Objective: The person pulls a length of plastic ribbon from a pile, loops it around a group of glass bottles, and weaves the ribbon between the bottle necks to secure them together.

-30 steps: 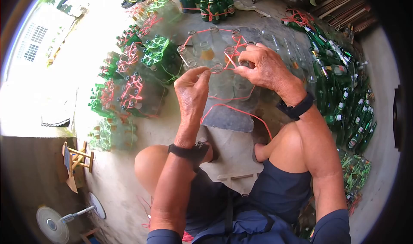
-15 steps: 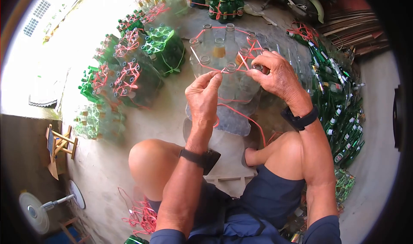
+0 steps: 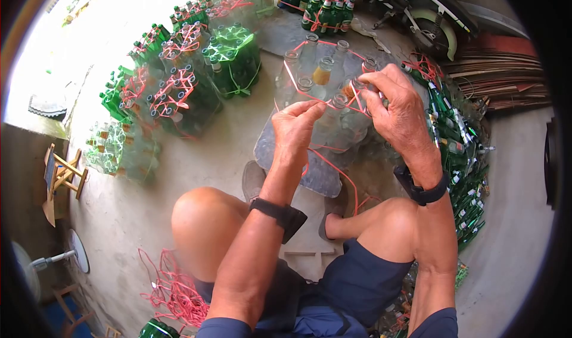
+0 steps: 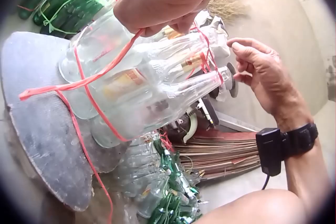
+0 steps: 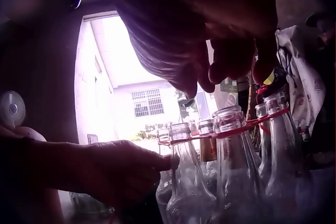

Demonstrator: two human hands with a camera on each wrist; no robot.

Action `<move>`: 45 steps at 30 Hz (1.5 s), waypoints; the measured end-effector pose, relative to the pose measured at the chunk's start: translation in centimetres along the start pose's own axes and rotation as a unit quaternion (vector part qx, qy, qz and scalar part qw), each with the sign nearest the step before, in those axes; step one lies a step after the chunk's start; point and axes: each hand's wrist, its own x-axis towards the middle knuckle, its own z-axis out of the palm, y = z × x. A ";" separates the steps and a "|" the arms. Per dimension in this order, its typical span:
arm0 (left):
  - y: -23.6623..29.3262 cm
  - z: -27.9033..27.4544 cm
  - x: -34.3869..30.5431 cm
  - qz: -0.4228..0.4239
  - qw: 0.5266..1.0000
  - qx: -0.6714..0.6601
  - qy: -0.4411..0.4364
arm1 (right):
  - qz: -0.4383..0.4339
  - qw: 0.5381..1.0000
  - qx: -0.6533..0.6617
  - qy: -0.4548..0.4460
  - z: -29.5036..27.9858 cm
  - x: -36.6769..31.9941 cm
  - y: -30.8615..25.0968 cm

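Note:
A cluster of clear glass bottles [image 3: 322, 75] stands upright on a grey slab [image 3: 268, 149], with red plastic strap [image 4: 113, 66] running round the necks and lower down round the bodies. My left hand [image 3: 296, 126] pinches the strap between thumb and fingertips at the near side of the necks. A long tail of strap hangs from the bundle over the slab. My right hand [image 3: 398, 111] is at the right side, thumb and forefinger apart and loosely bent close to the bottle mouths [image 5: 228, 112]. No strap shows between its fingers in the right wrist view.
Tied bundles of green bottles [image 3: 232, 55] stand on the left floor. Loose green bottles [image 3: 456, 147] lie piled on the right. A tangle of red strap [image 3: 176, 290] lies by my left knee. A motorbike wheel [image 3: 432, 31] and stacked flat boards [image 3: 494, 79] are behind.
The head view has swung, so the bottles sit further right in it. My left hand keeps its pinch on the strap. The right hand's fingers have shifted slightly about the bottle mouths.

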 end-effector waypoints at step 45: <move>-2.3 1.9 0.3 0.108 0.972 0.162 0.128 | -0.184 0.886 -0.174 -0.388 -0.1 10.6 0.0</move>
